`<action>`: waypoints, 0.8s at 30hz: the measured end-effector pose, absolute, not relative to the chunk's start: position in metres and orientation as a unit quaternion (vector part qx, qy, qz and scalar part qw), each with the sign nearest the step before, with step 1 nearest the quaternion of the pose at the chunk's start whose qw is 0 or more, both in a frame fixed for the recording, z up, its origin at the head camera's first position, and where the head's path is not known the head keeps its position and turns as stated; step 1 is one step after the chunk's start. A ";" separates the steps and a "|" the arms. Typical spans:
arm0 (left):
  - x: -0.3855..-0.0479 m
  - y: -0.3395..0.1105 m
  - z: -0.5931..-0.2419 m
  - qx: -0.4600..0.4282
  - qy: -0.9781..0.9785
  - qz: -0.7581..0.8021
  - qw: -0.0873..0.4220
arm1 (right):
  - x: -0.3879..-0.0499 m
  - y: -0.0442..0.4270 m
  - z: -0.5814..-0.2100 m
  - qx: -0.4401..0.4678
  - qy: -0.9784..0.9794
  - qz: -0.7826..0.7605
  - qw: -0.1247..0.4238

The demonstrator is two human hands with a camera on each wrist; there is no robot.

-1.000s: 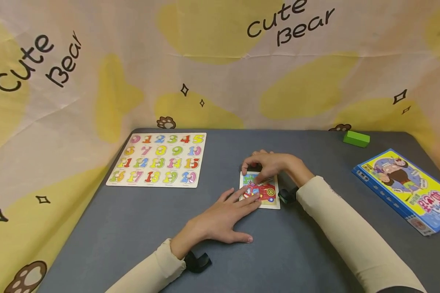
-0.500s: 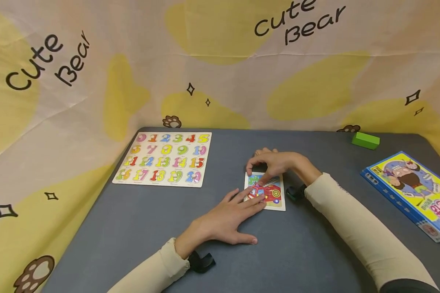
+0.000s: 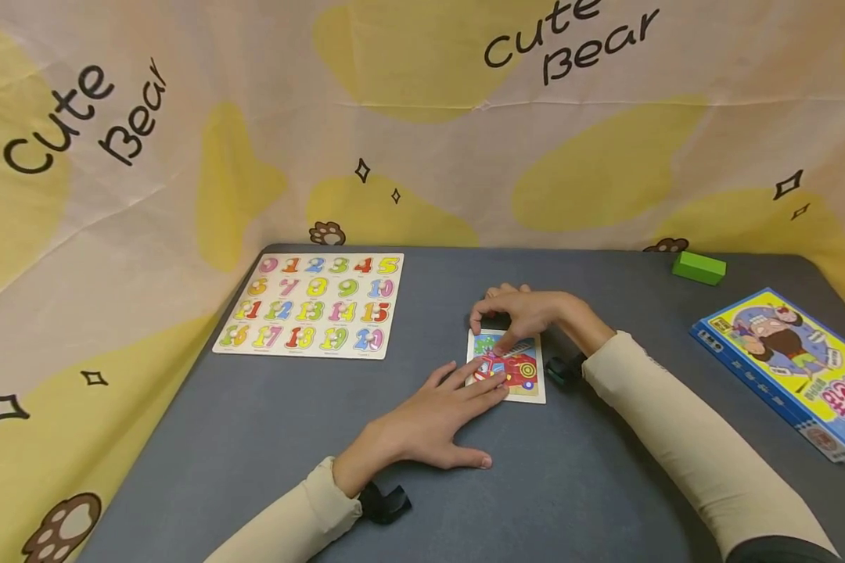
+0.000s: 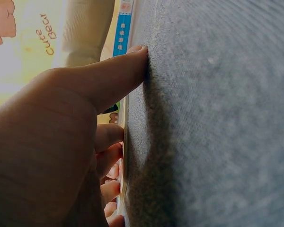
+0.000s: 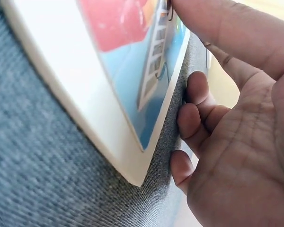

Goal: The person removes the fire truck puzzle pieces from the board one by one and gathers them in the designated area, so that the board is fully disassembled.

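A small white-framed picture board (image 3: 528, 395) with a red fire truck lies flat on the grey table. My left hand (image 3: 429, 426) rests over its lower left part, fingers extended across the picture and thumb spread on the table. My right hand (image 3: 531, 313) bends over the far left corner: the thumb (image 5: 217, 23) presses on the picture, the index finger curls at the far edge, and the other fingers lie beyond the board. In the right wrist view, the ladder and a corner of the white frame show. Fingers cover part of the picture.
A number board (image 3: 303, 309) with knobbed pieces lies at the left. A green block (image 3: 699, 268) is near the far right edge, and a blue and yellow box (image 3: 792, 360) lies at the right. Printed cloth (image 3: 408, 141) hangs behind the grey table (image 3: 253, 446).
The head view has shifted slightly. Both hands keep nearly the same place on the picture board, which has not visibly moved on the table.
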State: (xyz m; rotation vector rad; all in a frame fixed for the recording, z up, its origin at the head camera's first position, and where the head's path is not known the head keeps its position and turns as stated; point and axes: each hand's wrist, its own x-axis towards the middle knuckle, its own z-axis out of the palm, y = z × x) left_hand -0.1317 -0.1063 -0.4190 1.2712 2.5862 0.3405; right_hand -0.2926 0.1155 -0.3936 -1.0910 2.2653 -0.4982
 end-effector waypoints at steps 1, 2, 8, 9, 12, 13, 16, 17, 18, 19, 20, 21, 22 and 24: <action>-0.132 -0.106 -0.419 0.435 0.885 0.116 0.119 | -0.292 0.116 -0.393 -0.409 0.846 -0.187 0.286; -0.132 -0.106 -0.419 0.435 0.885 0.117 0.120 | -0.292 0.116 -0.393 -0.410 0.846 -0.187 0.286; -0.133 -0.106 -0.420 0.433 0.884 0.121 0.127 | -0.291 0.115 -0.390 -0.408 0.847 -0.183 0.287; -0.133 -0.106 -0.419 0.432 0.884 0.121 0.128 | -0.291 0.114 -0.389 -0.408 0.848 -0.182 0.287; -0.132 -0.106 -0.419 0.432 0.884 0.121 0.130 | -0.290 0.112 -0.387 -0.407 0.850 -0.169 0.288; -0.132 -0.106 -0.418 0.433 0.884 0.122 0.129 | -0.289 0.112 -0.386 -0.405 0.852 -0.162 0.288; -0.132 -0.105 -0.418 0.434 0.883 0.122 0.127 | -0.287 0.108 -0.382 -0.400 0.857 -0.146 0.291; -0.132 -0.105 -0.418 0.434 0.883 0.122 0.127 | -0.287 0.107 -0.381 -0.399 0.858 -0.142 0.291; -0.132 -0.106 -0.418 0.435 0.884 0.121 0.126 | -0.286 0.107 -0.381 -0.399 0.858 -0.139 0.291; -0.132 -0.106 -0.418 0.434 0.884 0.119 0.124 | -0.286 0.106 -0.380 -0.399 0.858 -0.138 0.292; -0.132 -0.106 -0.418 0.434 0.885 0.118 0.124 | -0.287 0.105 -0.380 -0.399 0.859 -0.136 0.292; -0.132 -0.106 -0.418 0.433 0.885 0.117 0.124 | -0.287 0.105 -0.380 -0.398 0.859 -0.134 0.293; -0.132 -0.106 -0.419 0.433 0.886 0.115 0.123 | -0.288 0.104 -0.380 -0.396 0.860 -0.133 0.293; -0.132 -0.106 -0.419 0.432 0.886 0.114 0.123 | -0.289 0.104 -0.381 -0.392 0.861 -0.130 0.297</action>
